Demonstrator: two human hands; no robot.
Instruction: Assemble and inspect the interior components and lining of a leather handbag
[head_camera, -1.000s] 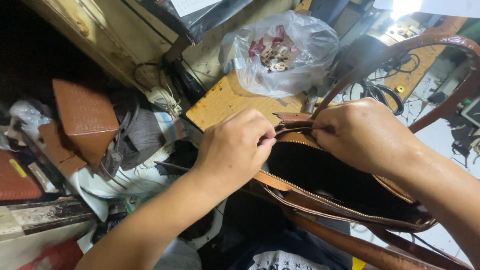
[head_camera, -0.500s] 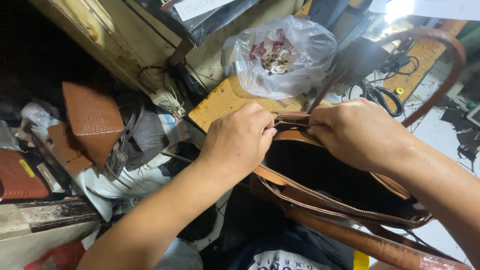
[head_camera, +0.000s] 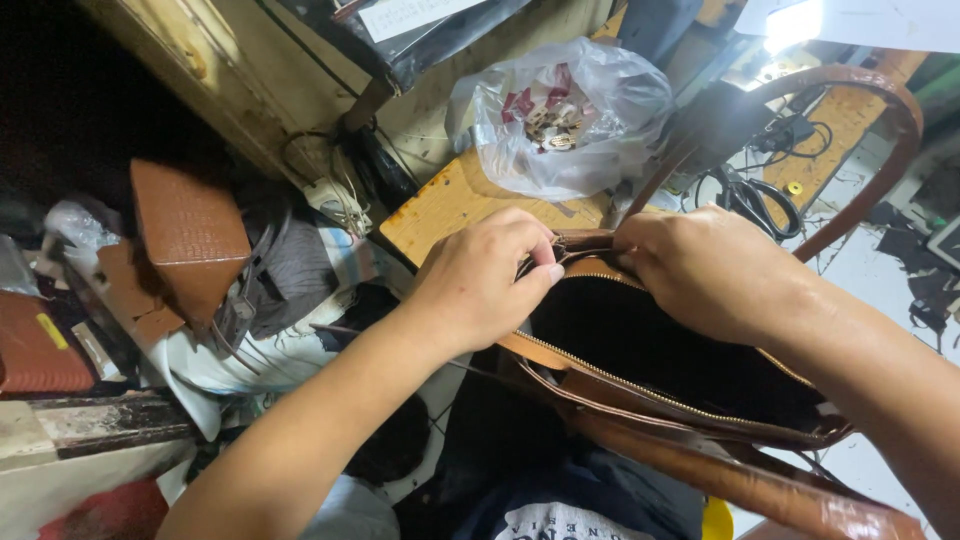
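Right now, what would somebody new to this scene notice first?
Most striking are the left hand and right hand, meeting at the end of the zipper of an open brown leather handbag at centre, its dark lining showing. Just behind them, a clear plastic bag of small metal parts sits on a wooden board. Further right, black-handled scissors lie under the handbag's arched handle.

Your light comes from a bright source at the upper right, blown out to white glare there. The plastic bag (head_camera: 560, 115) catches sheen. The upper left corner falls to near black. Focus is sharp centrally; edges bend with wide-angle distortion.
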